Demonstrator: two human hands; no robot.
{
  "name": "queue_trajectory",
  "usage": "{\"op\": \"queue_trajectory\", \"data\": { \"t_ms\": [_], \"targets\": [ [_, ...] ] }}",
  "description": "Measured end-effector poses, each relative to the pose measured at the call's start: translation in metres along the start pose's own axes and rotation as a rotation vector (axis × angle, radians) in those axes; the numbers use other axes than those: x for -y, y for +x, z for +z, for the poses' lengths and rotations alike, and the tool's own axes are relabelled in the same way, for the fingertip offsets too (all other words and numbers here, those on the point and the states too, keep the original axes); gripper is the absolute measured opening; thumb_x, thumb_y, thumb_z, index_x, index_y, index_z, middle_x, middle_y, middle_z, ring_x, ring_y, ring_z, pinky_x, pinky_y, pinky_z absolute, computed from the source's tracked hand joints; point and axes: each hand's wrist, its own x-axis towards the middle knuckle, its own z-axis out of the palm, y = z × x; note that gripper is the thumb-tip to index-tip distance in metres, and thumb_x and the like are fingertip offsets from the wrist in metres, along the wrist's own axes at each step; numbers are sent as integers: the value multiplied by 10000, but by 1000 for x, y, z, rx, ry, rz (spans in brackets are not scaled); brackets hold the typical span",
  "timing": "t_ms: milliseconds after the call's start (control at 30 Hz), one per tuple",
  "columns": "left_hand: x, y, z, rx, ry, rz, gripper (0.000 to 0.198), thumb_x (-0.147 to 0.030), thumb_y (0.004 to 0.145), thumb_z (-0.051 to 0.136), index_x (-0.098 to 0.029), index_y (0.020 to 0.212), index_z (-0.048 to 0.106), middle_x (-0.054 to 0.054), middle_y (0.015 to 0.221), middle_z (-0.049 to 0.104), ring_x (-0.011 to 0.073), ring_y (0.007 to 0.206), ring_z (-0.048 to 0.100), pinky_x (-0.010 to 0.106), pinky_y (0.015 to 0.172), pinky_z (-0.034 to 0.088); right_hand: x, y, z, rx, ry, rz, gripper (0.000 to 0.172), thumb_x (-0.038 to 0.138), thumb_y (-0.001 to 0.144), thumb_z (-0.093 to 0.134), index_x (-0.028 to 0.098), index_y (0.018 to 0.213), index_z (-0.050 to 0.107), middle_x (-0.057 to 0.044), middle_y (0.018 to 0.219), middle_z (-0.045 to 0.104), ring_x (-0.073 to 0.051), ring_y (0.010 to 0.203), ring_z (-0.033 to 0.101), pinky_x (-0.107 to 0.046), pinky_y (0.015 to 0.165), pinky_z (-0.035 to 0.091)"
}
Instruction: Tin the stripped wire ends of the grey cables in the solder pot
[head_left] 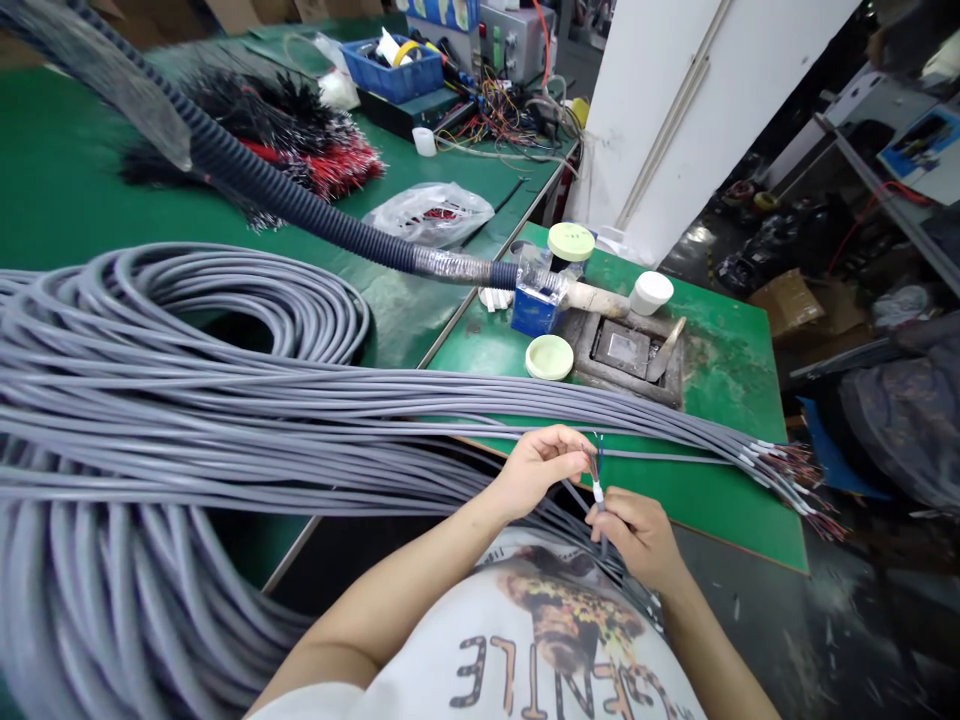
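Note:
My right hand (634, 532) is closed round a grey cable (602, 508) just below its white-wrapped end. My left hand (546, 468) pinches the thin coloured wires (593, 462) that fan out of that end. Beneath my hands, more grey cables run across my lap. Beyond them a long bundle of grey cables (480, 393) crosses the green table, its stripped wire ends (806, 480) spread at the right. Large coils of the same cable (225, 270) lie at the left.
A solder pot (626, 348) with a scraper (666, 350) sits on the green table (735, 350), near small round tubs (549, 357). A ribbed hose (300, 205) stretches overhead. Behind are a plastic bag (431, 212), a blue bin (394, 72) and a white pillar (667, 110).

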Motion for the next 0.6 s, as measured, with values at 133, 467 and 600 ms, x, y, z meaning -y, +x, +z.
{"op": "queue_trajectory", "data": {
  "t_ms": [133,467,600],
  "targets": [
    [2,0,2,-21,6,0,176,-279,697,766,-137,771,692,1,659,652,59,538,535,169,536,435,-3,1,0,-7,86,62,217,218,846,532,188,656,630,-9,644,640,-125,619,568,-247,618,408],
    [-1,0,17,-158,133,52,198,-301,688,762,-129,710,667,2,656,652,91,597,568,211,605,454,9,32,0,-267,276,230,77,264,811,611,195,846,609,77,461,556,-77,411,480,-204,497,383],
    [0,0,18,-202,162,81,223,-323,678,764,-132,705,651,-7,639,631,85,575,540,214,594,443,15,40,3,-367,231,189,129,310,851,575,193,831,629,78,453,512,-71,389,455,-198,457,367]
  ]
}}
